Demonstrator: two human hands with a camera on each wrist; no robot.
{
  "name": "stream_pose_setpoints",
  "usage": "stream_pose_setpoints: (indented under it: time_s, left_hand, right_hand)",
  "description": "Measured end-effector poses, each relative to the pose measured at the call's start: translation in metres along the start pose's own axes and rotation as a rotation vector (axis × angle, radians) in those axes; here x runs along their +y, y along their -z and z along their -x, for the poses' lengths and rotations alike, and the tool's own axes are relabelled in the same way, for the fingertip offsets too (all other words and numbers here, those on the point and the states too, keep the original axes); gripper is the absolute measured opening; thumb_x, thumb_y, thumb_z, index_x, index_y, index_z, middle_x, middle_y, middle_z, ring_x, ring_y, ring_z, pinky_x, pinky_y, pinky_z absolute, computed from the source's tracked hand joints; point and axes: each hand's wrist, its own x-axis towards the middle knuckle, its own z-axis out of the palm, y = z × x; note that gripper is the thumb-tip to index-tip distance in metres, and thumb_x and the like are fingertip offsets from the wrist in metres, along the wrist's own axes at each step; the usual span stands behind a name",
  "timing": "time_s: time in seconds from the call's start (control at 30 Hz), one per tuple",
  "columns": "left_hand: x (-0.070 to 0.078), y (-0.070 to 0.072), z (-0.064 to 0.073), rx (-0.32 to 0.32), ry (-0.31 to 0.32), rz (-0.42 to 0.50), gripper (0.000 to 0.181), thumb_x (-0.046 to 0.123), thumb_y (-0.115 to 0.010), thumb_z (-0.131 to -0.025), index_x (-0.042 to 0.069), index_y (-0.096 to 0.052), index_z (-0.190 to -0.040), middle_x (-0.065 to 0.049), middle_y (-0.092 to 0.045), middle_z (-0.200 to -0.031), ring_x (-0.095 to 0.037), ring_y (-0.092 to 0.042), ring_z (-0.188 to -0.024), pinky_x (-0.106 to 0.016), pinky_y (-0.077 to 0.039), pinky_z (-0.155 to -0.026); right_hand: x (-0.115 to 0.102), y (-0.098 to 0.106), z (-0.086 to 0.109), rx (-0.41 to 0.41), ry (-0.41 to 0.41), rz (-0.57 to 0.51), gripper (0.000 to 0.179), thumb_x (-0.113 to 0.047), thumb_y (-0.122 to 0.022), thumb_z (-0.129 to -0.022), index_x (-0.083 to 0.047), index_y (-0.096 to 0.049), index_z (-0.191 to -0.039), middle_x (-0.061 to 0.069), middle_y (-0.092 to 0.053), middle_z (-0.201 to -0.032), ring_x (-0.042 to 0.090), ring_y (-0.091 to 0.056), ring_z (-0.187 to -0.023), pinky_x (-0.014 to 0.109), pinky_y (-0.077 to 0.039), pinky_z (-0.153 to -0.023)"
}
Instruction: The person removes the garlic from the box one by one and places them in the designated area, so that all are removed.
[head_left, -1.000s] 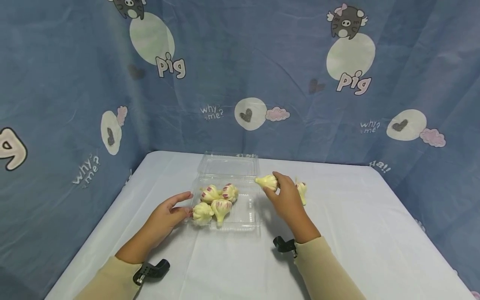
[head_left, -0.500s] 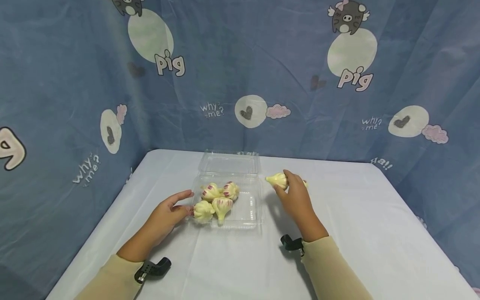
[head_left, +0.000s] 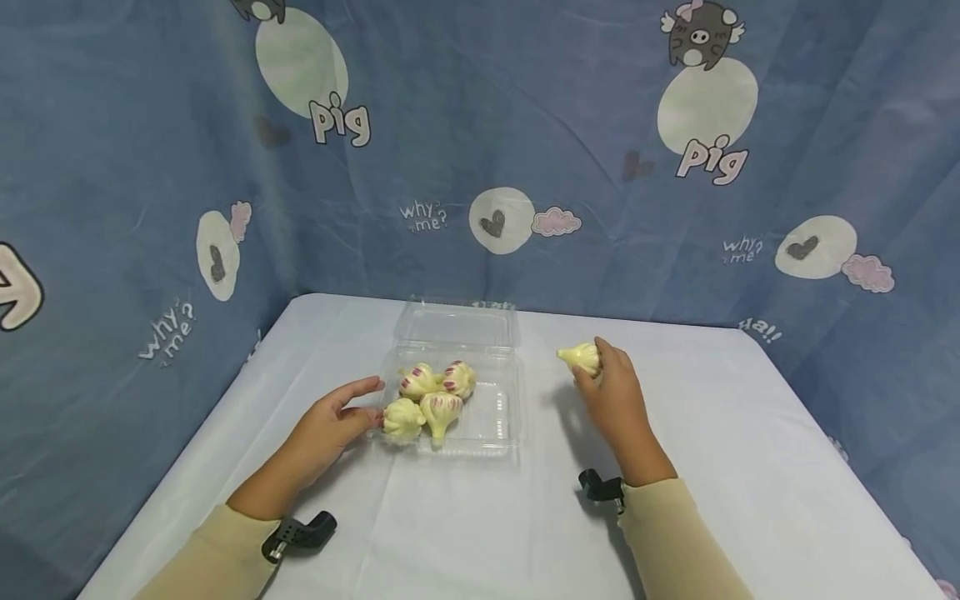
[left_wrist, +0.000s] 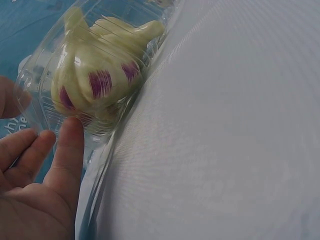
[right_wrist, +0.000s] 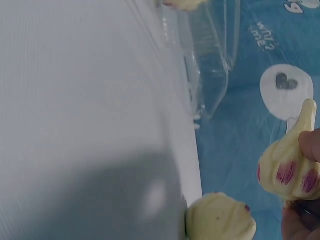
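Note:
My right hand (head_left: 618, 400) pinches a pale garlic bulb (head_left: 581, 357) between thumb and fingers, above the table to the right of a clear plastic clamshell box (head_left: 491, 450). Purple streaks mark the held bulb in the right wrist view, its stem pointing up. A second loose bulb (right_wrist: 220, 217) lies on the table below that hand; in the head view the hand hides it. Several garlic bulbs (head_left: 441, 410) sit together in the left half of the box. Beside the box's left wall, my left hand (head_left: 322, 437) has its fingers extended, fingertips touching the plastic.
The box's clear lid (head_left: 456, 325) lies folded back towards the far edge of the white-covered table (head_left: 465, 533). A blue patterned cloth (head_left: 585, 117) hangs behind and along the sides. Each wrist carries a black camera mount (head_left: 300, 537).
My right hand has moved right, away from the box, carrying the garlic bulb. It now covers the loose bulb in the head view. The left hand has stayed at the box.

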Motion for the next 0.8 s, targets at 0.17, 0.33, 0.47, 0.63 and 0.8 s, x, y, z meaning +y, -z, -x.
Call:
stream_pose_setpoints:
  time_s: [0.17, 0.33, 0.47, 0.63, 0.8]
  left_hand:
    - [0.001, -0.001, 0.000, 0.000, 0.007, 0.000, 0.058, 0.014, -0.060, -0.105, 0.009, -0.041, -0.160, -0.014, -0.044, -0.163, -0.013, -0.067, -0.119, -0.021, -0.055, -0.091]
    - [0.001, -0.002, 0.000, 0.012, 0.016, 0.001, 0.058, 0.011, -0.059, -0.104, 0.009, -0.042, -0.159, -0.013, -0.046, -0.162, -0.007, -0.067, -0.115, -0.021, -0.055, -0.090]
    - [0.001, -0.002, -0.001, 0.013, 0.004, 0.010, 0.057, 0.012, -0.060, -0.104, 0.009, -0.043, -0.159, -0.014, -0.047, -0.161, -0.008, -0.067, -0.115, -0.021, -0.055, -0.090]
    - [0.001, -0.001, -0.002, 0.003, 0.005, 0.001, 0.058, 0.012, -0.060, -0.105, 0.009, -0.042, -0.159, -0.014, -0.044, -0.163, -0.017, -0.066, -0.121, -0.022, -0.055, -0.091]
    - [0.002, 0.000, -0.001, 0.000, 0.009, -0.004, 0.058, 0.011, -0.059, -0.104, 0.009, -0.041, -0.160, -0.013, -0.042, -0.164, -0.022, -0.065, -0.124, -0.023, -0.055, -0.092]
  right_hand:
    - [0.006, 0.008, -0.002, 0.024, -0.013, 0.009, 0.068, -0.029, -0.065, -0.105, -0.001, -0.036, -0.160, 0.026, -0.047, -0.152, 0.041, -0.047, -0.142, 0.058, -0.040, -0.116]
    - [0.013, 0.016, -0.005, 0.040, -0.030, 0.015, 0.068, -0.028, -0.064, -0.105, 0.002, -0.035, -0.160, 0.028, -0.045, -0.154, 0.042, -0.042, -0.146, 0.059, -0.037, -0.118]
    - [0.018, 0.022, -0.006, 0.051, -0.085, 0.012, 0.069, -0.029, -0.062, -0.107, 0.002, -0.033, -0.161, 0.029, -0.042, -0.157, 0.043, -0.039, -0.149, 0.059, -0.034, -0.120]
    - [0.027, 0.027, -0.006, 0.060, -0.143, -0.003, 0.069, -0.027, -0.060, -0.107, 0.003, -0.030, -0.161, 0.030, -0.042, -0.156, 0.045, -0.042, -0.145, 0.060, -0.036, -0.118]
    - [0.036, 0.029, -0.005, 0.082, -0.159, -0.025, 0.068, -0.027, -0.058, -0.108, 0.005, -0.029, -0.161, 0.032, -0.043, -0.154, 0.045, -0.047, -0.140, 0.060, -0.040, -0.114]
